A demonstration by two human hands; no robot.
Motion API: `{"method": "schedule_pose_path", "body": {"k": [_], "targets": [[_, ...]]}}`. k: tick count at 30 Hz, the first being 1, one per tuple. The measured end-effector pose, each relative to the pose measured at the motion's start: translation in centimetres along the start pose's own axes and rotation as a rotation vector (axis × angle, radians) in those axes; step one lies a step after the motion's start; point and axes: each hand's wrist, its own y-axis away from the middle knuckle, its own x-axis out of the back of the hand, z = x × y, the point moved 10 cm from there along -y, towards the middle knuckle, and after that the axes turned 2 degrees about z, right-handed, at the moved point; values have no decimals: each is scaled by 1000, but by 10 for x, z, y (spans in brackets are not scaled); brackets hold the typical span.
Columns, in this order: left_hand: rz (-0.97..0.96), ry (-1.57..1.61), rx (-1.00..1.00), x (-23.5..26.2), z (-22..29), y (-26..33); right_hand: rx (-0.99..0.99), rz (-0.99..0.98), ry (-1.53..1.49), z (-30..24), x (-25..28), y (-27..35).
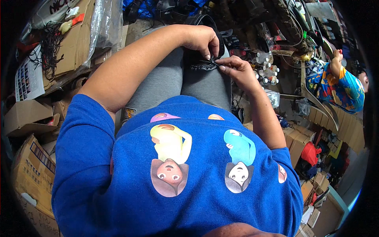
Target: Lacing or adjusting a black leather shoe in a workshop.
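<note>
"Head view: what's the left hand (202,38) doing?"
"It curls down, almost in a pinch, at a wrinkly black piece (204,67). I can't tell if it's gripping."
"And the right hand (240,72)?"
"That one has the end of the piece in a small, closed pinch."
"Where's the piece?"
"Over the gray pants (156,81), left of some bottles (273,73)."

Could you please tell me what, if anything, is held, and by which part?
A small black piece with pale stitching; the right hand pinches it near its right end. Whether the left hand grips it cannot be told.
</note>
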Motion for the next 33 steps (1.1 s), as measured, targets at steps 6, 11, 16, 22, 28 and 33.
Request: {"method": "schedule_pose_path", "body": {"k": [6,11,16,22,28,33], "targets": [[299,-142,-205,22,-6,17,157,132,315,-31,5,8],[547,-460,-63,26,-10,73,127,149,336,-25,6,20],[595,-692,-107,17,-1,90,121,127,353,-30,-1,26],[819,-510,-64,81,6,145,89,44,269,-21,-9,31],[1094,-171,67,141,-3,206,131,98,285,-22,-10,29],[1426,-155,-260,160,28,251,152,103,373,-32,-6,27]]}}
